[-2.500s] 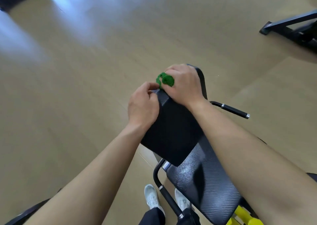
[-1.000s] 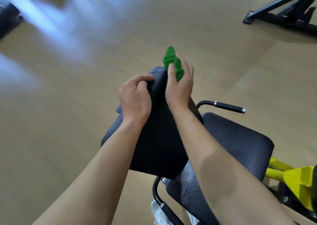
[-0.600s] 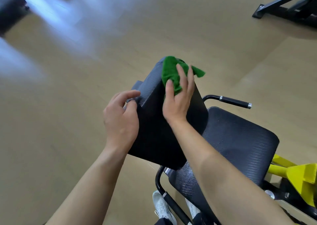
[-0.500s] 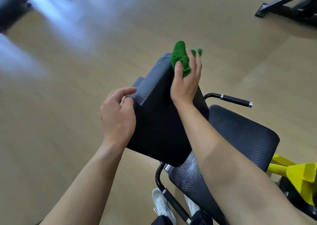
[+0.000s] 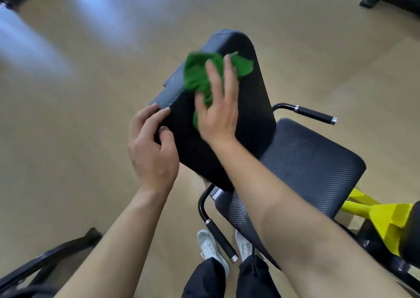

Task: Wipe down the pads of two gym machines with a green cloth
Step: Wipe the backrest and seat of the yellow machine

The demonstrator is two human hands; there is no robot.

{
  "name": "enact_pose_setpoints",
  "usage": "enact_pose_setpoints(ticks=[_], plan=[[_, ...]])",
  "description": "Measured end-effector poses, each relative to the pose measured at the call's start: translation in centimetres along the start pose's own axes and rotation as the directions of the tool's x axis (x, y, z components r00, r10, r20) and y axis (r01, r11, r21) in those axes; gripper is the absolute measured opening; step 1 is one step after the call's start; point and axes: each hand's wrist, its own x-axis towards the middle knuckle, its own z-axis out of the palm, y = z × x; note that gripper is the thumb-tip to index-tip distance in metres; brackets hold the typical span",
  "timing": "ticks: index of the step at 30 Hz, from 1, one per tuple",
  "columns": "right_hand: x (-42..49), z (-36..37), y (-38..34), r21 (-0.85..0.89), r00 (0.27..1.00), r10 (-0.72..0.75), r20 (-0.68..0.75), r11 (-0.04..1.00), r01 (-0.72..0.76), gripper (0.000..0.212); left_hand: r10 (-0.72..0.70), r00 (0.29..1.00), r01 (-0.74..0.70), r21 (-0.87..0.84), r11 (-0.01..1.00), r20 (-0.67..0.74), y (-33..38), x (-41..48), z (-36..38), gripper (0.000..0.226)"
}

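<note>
Both bare forearms reach out in front. The right hand is flat with fingers spread, palm pressing down on the green cloth. The left hand is curled, its thumb and fingertips pinching the edge of the back pad.
</note>
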Motion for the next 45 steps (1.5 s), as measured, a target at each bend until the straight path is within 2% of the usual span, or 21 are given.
enact_pose_setpoints(ticks=[2,4,6,8,10,11,12,14,16,20,23,26,28,32,35,40,41,43,45], plan=[[1.0,0.1,-0.3,0.029,0.990,0.127,-0.059,0.992,-0.125,0.054,0.000,1.000,0.000,0.011,1.000,0.002,-0.1,-1.5,0.2,0.038],[-2.3,0.9,-2.3,0.021,0.990,0.131,-0.046,0.991,-0.130,0.053,-0.013,1.000,0.013,-0.031,0.999,-0.015,-0.3,-2.6,0.3,0.038],[-7.8,1.5,-4.6,-0.017,0.998,0.044,0.034,0.999,-0.043,0.048,-0.046,0.999,0.041,-0.170,0.985,-0.026,-0.7,-3.1,0.2,0.037],[-13.0,1.9,-5.6,-0.096,0.983,-0.089,0.158,0.990,0.106,0.046,-0.088,0.996,0.077,-0.301,0.951,-0.023,-0.7,-2.9,0.0,0.036],[-15.5,1.8,-5.7,-0.199,0.936,-0.229,0.268,0.937,0.286,0.052,-0.105,0.994,0.092,-0.327,0.941,-0.024,-0.2,-2.9,-0.3,0.037],[-16.0,1.6,-5.5,-0.214,0.925,-0.241,0.293,0.927,0.309,0.055,-0.105,0.994,0.094,-0.304,0.948,-0.020,0.0,-3.0,-0.5,0.037],[-16.4,1.1,-5.4,-0.193,0.932,-0.210,0.296,0.942,0.274,0.054,-0.107,0.994,0.099,-0.264,0.960,-0.016,0.3,-3.3,-0.8,0.036],[-16.6,-0.3,-5.1,-0.066,0.950,-0.052,0.307,0.995,0.076,0.049,-0.105,0.994,0.101,-0.180,0.978,-0.014,0.3,-4.4,-1.5,0.032],[-16.0,-2.4,-4.4,0.013,0.950,0.072,0.302,0.997,-0.079,0.046,-0.120,0.993,0.117,-0.115,0.986,-0.015,0.2,-5.8,-2.0,0.032],[-13.9,-7.4,-2.0,0.060,0.944,0.181,0.275,0.977,-0.205,0.052,-0.149,0.989,0.149,0.016,0.989,-0.015,-0.4,-8.9,-1.4,0.031],[-11.9,-10.3,2.2,0.097,0.923,0.339,0.184,0.928,-0.360,0.054,-0.127,0.991,0.124,0.072,0.990,0.035,-0.6,-10.7,1.0,0.024],[-9.3,-12.2,7.2,0.158,0.841,0.529,0.109,0.826,-0.540,0.048,-0.129,0.989,0.123,0.079,0.989,0.070,-0.7,-11.9,4.4,0.019],[-6.9,-12.9,10.1,0.180,0.820,0.568,0.065,0.802,-0.570,0.046,-0.149,0.985,0.143,0.072,0.987,0.085,-0.7,-12.3,6.9,0.019],[-1.1,-11.5,14.2,0.218,0.858,0.510,0.057,0.832,-0.509,0.047,-0.239,0.967,0.233,0.073,0.970,0.093,-0.9,-12.7,11.3,0.018],[1.5,-8.8,14.8,0.255,0.914,0.398,0.073,0.879,-0.403,0.044,-0.284,0.957,0.282,0.043,0.959,0.057,-1.2,-12.9,13.3,0.018],[-1.4,-3.3,12.6,0.200,0.963,0.268,0.037,0.942,-0.270,0.041,-0.226,0.974,0.226,0.017,0.974,-0.013,-2.0,-12.9,13.2,0.018],[-3.6,-2.6,11.3,0.179,0.975,0.216,0.054,0.958,-0.222,0.041,-0.217,0.976,0.217,0.015,0.976,-0.024,-2.2,-12.8,12.9,0.016],[-8.6,-2.3,8.8,0.136,0.983,0.000,0.182,0.990,-0.026,0.037,-0.219,0.974,0.220,0.013,0.975,-0.057,-2.7,-12.5,11.7,0.015],[-10.5,-2.4,8.7,0.082,0.914,-0.253,0.317,0.967,0.240,0.033,-0.234,0.970,0.234,-0.003,0.972,-0.070,-3.2,-12.4,10.3,0.014]])
